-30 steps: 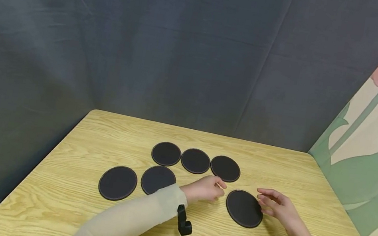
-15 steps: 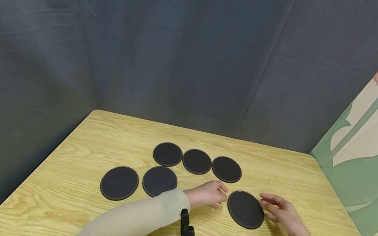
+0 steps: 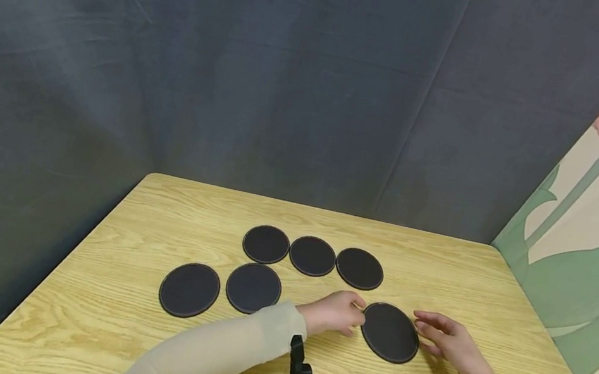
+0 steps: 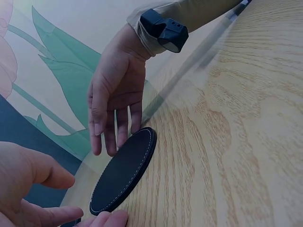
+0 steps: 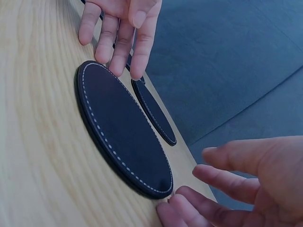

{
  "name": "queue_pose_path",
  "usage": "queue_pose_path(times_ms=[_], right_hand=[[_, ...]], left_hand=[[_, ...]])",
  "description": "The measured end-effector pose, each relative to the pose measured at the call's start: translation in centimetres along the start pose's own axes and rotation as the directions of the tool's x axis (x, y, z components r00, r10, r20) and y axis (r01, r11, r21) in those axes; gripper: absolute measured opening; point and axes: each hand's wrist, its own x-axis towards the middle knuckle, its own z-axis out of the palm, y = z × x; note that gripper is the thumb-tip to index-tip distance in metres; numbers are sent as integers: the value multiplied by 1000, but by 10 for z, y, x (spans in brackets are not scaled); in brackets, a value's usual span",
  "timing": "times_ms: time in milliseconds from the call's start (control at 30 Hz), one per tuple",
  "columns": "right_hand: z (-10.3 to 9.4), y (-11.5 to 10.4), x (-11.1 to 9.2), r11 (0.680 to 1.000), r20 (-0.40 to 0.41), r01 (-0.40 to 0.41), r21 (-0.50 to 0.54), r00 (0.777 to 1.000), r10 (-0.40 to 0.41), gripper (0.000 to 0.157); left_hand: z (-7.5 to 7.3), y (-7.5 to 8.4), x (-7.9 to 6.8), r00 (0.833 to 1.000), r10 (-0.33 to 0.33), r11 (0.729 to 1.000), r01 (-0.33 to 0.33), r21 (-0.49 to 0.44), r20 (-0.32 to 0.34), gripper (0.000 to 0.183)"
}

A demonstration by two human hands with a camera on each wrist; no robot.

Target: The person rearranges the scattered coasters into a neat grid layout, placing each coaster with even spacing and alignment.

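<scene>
A round black coaster (image 3: 390, 333) with pale stitching along its rim lies flat at the front right of the table, between my two hands. My left hand (image 3: 336, 312) is at its left side, fingertips right at the rim and loosely bent. On the opposite side, my right hand (image 3: 449, 345) has its fingertips close to the right rim, thumb and fingers apart. In the left wrist view the same coaster (image 4: 124, 170) shows its thick edge against the wood. The right wrist view shows the left hand's fingers (image 5: 124, 45) extended down toward the rim.
Three more black coasters stand edge to edge in a back row: left (image 3: 266, 244), middle (image 3: 313, 256) and right (image 3: 359, 269). Two others, one outer (image 3: 190, 290) and one inner (image 3: 253, 288), lie at the front left. A dark curtain (image 3: 302, 85) hangs behind the wooden table (image 3: 103, 313).
My left hand has shifted a little right and down, up to the coaster's left rim. My right hand has moved slightly down and right. The coasters keep their arrangement.
</scene>
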Motion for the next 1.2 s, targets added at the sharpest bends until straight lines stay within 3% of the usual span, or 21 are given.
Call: queue_pose_path(times_ms=[633, 967, 1200], right_hand=[[-1, 2, -4, 995, 49, 32, 92, 998, -36, 50], [3, 1, -3, 994, 24, 11, 113, 1000, -14, 47], [8, -2, 2, 992, -10, 22, 122, 1000, -21, 49]], left_hand=[[12, 1, 3, 996, -31, 992, 21, -123, -83, 49], [13, -4, 2, 988, -7, 961, -37, -276, -157, 59], [8, -5, 3, 975, 30, 964, -86, -250, -219, 56]])
